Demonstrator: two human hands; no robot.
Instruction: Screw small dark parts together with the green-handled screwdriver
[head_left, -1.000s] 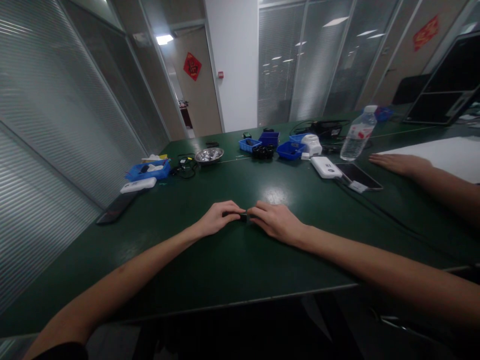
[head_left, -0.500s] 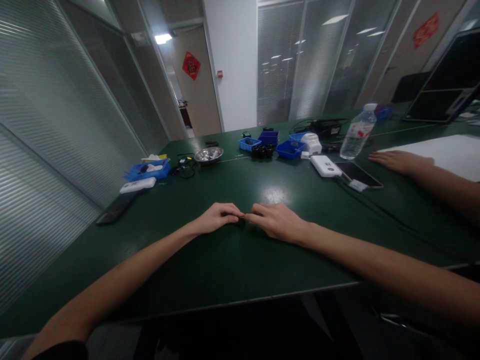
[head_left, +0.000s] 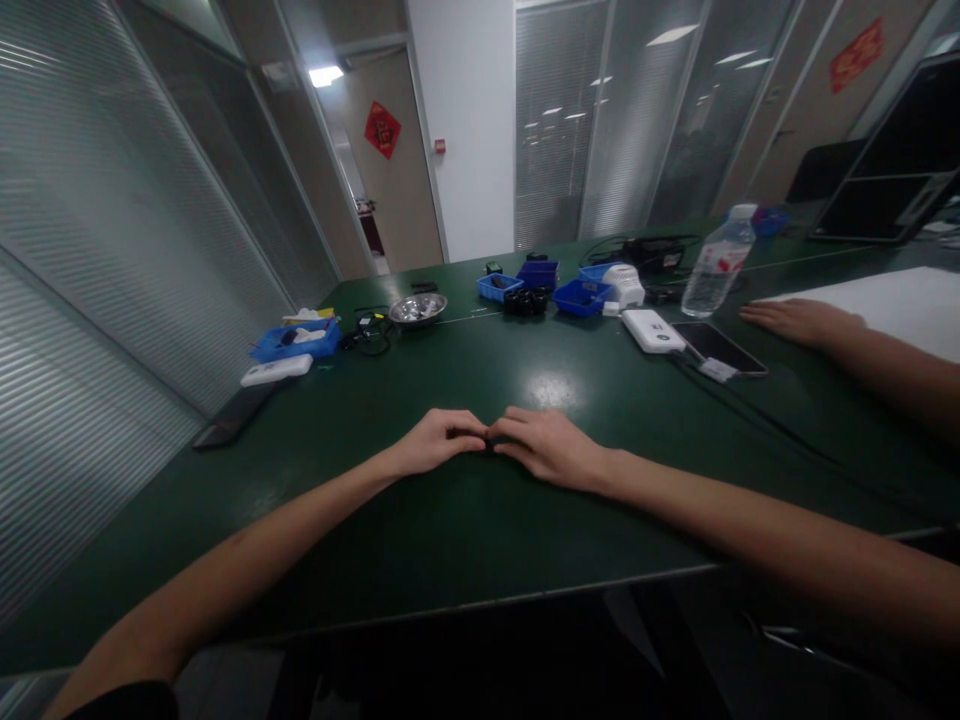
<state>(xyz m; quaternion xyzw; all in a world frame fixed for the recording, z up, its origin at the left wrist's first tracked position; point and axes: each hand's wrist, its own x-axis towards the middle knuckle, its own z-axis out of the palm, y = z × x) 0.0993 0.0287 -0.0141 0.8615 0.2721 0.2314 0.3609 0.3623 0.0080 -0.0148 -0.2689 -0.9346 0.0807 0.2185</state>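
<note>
Near the front middle of the green table (head_left: 420, 540), my left hand (head_left: 439, 440) and my right hand (head_left: 551, 447) meet fingertip to fingertip. Between them is a small black piece (head_left: 490, 441), mostly covered by the fingers and too small to name. The left thumb and fingers pinch it from one side. From the other side, the right thumb and index finger close on it. Both wrists rest low over the tabletop.
Further back stand a metal bowl (head_left: 418, 310), blue bins (head_left: 583, 297), black round parts (head_left: 525, 301) and a water bottle (head_left: 718, 262). A power bank (head_left: 652, 331) and a phone (head_left: 718, 347) lie right, near another person's hand (head_left: 795, 320). A blue tray (head_left: 296, 342) sits left.
My right thumb has come into view below the index finger, closing on the small black piece. The left fingers have shifted slightly right; the things around stay put.
</note>
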